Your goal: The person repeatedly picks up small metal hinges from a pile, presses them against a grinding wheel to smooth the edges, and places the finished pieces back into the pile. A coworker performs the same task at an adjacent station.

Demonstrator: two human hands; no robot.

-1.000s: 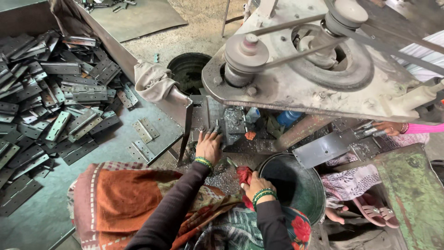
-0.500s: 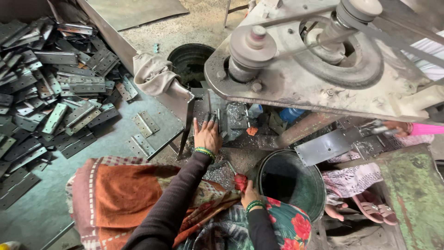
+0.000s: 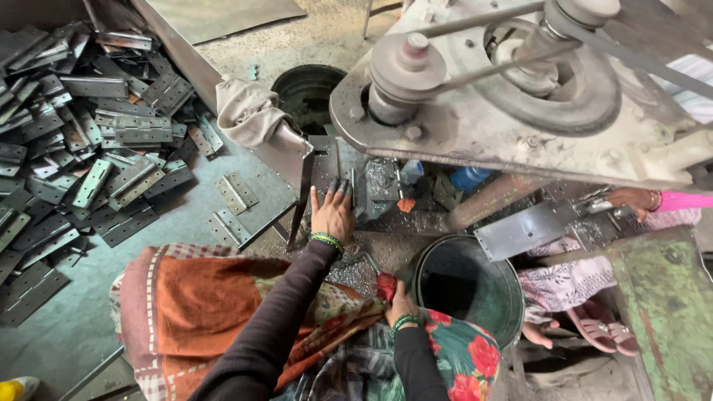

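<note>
While pressing flat at frame centre, left hand: lying open-palmed, fingers touching the small grey metal plate.
Right hand: grip closing around a red cloth scrap, beside the round black metal bucket.
Upper left: grey steel hinges lying heaped.
</note>
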